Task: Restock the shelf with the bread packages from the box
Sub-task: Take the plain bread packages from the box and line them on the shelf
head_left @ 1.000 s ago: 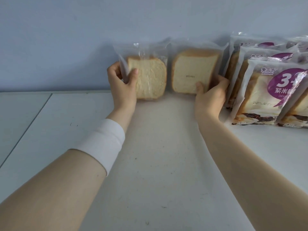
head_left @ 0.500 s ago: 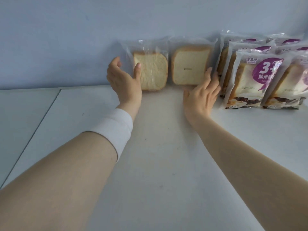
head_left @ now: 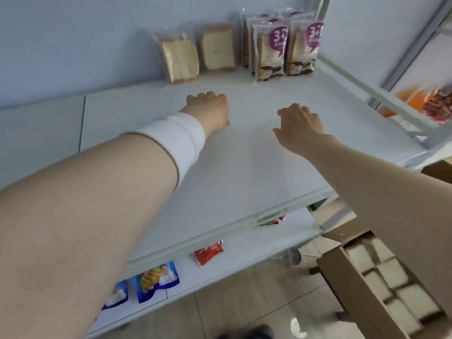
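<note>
Two clear bread packages stand against the back wall of the white shelf (head_left: 244, 167): the left bread package (head_left: 179, 59) and the right bread package (head_left: 218, 51). Several purple-labelled bread packages (head_left: 270, 48) stand to their right. My left hand (head_left: 209, 111), with a white wristband, hovers over the shelf with loosely curled fingers and holds nothing. My right hand (head_left: 299, 124) hangs beside it, also relaxed and without a load. Both hands are well in front of the packages. The cardboard box (head_left: 354, 289) at lower right holds several more bread packages (head_left: 391, 277).
A lower shelf (head_left: 244, 250) carries a red snack packet (head_left: 208, 253) and blue snack bags (head_left: 156, 281). A white shelf frame (head_left: 367, 81) bounds the right side, with orange and red goods (head_left: 425, 104) beyond it. Tiled floor lies below.
Both hands have let go of the two clear bread packages and drawn back toward me over the shelf. The view has tipped down, and the box and lower shelf have come into sight.
</note>
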{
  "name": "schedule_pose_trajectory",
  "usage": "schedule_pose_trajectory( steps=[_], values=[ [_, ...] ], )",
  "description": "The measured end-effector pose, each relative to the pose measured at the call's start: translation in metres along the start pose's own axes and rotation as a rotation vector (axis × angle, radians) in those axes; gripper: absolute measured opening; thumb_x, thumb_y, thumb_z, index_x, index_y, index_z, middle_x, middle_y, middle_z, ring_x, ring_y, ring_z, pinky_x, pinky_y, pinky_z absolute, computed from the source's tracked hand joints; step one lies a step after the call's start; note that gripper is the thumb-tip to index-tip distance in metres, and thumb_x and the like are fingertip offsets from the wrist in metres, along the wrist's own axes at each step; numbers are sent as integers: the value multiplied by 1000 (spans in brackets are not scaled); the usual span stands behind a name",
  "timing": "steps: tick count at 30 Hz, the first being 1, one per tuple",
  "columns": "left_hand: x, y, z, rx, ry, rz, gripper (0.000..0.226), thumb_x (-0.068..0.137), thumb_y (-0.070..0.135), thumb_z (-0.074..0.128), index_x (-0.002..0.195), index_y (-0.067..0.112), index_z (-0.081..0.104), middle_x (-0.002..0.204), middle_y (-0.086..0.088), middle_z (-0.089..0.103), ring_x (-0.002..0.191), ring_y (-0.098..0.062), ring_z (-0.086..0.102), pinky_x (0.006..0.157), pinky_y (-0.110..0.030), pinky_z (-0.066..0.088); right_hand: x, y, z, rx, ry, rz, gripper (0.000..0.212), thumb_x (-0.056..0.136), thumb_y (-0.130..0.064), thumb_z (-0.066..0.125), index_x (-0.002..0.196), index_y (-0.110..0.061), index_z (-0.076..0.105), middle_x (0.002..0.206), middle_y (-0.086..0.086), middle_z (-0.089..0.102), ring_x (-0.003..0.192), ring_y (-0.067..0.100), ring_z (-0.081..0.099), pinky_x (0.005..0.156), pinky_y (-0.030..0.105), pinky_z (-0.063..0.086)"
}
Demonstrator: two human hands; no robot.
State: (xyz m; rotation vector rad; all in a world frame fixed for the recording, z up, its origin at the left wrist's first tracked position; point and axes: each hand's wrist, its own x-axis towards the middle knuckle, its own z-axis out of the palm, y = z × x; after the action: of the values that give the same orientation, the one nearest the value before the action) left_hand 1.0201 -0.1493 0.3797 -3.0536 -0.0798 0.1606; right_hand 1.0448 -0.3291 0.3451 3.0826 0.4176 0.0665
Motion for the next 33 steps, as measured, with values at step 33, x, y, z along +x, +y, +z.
schedule_pose_trajectory(
  steps=[33],
  values=[
    [-30,582,289,41,-793,673,46,92,37,49,129,12,42,131,-13,51,118,-33,50,95,-42,43,-365,415,298,568,-835,967,45,96,-39,40,128,-8,41,128,15,49,115,31,49,88,34,42]
  ],
)
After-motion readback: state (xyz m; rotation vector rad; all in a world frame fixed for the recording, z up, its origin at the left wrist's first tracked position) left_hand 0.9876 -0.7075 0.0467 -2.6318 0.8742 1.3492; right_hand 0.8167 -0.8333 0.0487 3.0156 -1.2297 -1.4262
